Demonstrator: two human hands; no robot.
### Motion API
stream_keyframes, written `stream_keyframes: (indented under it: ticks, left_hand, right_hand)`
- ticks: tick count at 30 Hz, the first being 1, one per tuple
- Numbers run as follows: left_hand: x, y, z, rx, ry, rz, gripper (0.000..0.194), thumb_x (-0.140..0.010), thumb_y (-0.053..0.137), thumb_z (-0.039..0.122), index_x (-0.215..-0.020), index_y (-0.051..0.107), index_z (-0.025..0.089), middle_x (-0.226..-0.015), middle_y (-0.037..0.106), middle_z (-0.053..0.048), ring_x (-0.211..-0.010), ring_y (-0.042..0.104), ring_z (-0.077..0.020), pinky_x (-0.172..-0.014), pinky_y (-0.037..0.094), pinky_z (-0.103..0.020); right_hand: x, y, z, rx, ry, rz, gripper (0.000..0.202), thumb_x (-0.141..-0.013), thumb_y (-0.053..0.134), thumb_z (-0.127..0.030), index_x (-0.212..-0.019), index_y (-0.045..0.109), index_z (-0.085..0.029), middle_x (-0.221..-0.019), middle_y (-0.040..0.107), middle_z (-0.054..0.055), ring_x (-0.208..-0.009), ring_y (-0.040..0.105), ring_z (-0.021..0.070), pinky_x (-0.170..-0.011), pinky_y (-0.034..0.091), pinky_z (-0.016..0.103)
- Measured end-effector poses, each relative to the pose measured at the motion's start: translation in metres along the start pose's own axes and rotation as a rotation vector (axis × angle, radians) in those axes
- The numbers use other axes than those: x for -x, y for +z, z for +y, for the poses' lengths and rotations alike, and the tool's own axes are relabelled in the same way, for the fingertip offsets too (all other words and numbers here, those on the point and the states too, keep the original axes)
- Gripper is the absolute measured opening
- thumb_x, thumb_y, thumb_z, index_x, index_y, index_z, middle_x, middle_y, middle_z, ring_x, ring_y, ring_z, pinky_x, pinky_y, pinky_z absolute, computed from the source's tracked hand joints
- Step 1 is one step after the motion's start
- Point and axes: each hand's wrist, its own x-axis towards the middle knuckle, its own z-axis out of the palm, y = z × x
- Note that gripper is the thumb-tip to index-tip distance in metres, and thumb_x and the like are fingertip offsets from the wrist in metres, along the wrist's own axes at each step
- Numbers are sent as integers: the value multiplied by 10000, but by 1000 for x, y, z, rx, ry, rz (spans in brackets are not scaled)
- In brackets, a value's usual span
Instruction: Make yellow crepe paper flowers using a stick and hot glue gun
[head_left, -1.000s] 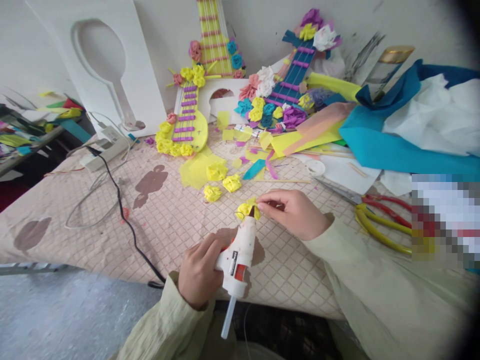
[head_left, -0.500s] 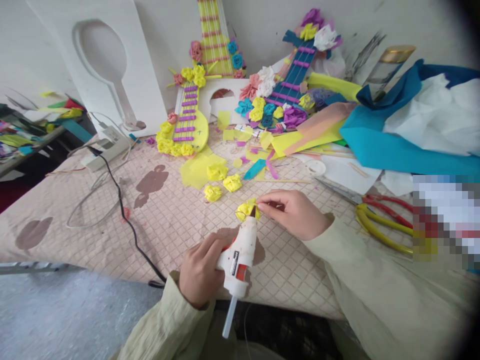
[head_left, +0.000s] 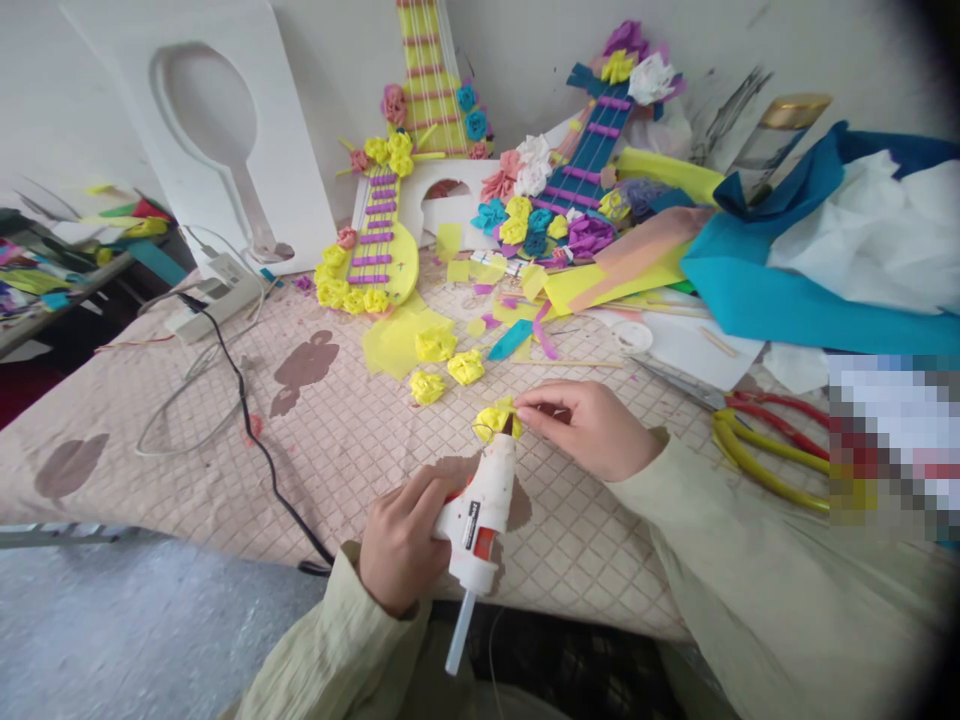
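My left hand [head_left: 405, 540] is wrapped round the handle of a white hot glue gun [head_left: 480, 520], a clear glue stick [head_left: 460, 632] poking out of its back end. The gun's dark nozzle [head_left: 508, 424] meets a yellow crepe-paper flower [head_left: 491, 420] just above the table. Pinched at the flower's right edge is my right hand [head_left: 589, 425], thumb and forefinger together; part of the flower is hidden behind the nozzle. Several finished yellow paper flowers [head_left: 466, 367] lie a little farther off, beside a yellow paper sheet [head_left: 386, 342].
Flower-trimmed paper instruments, one yellow [head_left: 394, 255] and one blue [head_left: 581, 165], lean at the back. Large scissors [head_left: 765, 450] lie to the right near blue paper [head_left: 810, 290]. A power strip [head_left: 214, 295] with a black cord [head_left: 259, 445] is at left, before a white cut-out board [head_left: 292, 150].
Both hands, the glue gun and the flower keep nearly the same places. The view has shifted very slightly.
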Motion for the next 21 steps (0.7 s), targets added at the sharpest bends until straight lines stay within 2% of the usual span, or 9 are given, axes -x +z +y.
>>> stream_keyframes:
  ticks: [6,10,14,17,21]
  left_hand:
    - [0,0,-1,51,-26,11,102,-745,495,70,-787,548,147,-724,599,-33,-609,559,-121,-516,436,-209]
    - [0,-5,-1,146,-36,22,81,-775,490,107,-803,556,142,-751,599,-49,-636,569,-122,-540,453,-213]
    - [5,-15,-5,238,-93,101,74,-773,519,140,-821,574,144,-795,594,-59,-667,578,-128,-571,463,-216]
    - [12,-27,-20,225,-253,249,103,-755,564,236,-803,589,149,-763,607,-50,-637,580,-145,-575,465,-243]
    - [16,-50,-62,196,-614,334,247,-789,505,371,-823,595,144,-534,544,11,-432,484,-115,-459,407,-243]
  right_hand:
    - [-1,1,0,68,-81,55,139,-761,547,-185,-779,685,-177,-816,700,38,-678,626,142,-576,496,253]
    - [0,2,1,59,-78,64,136,-760,547,-184,-773,681,-174,-823,702,43,-692,633,145,-583,506,252]
    - [-1,0,4,40,-60,60,135,-761,548,-210,-761,680,-184,-818,708,39,-688,642,149,-588,519,259]
    - [-2,-1,6,40,-58,75,144,-760,546,-228,-768,683,-182,-824,710,41,-699,647,153,-602,527,266]
    - [-2,0,6,36,-52,95,152,-752,544,-231,-767,685,-174,-823,713,47,-701,653,157,-610,534,272]
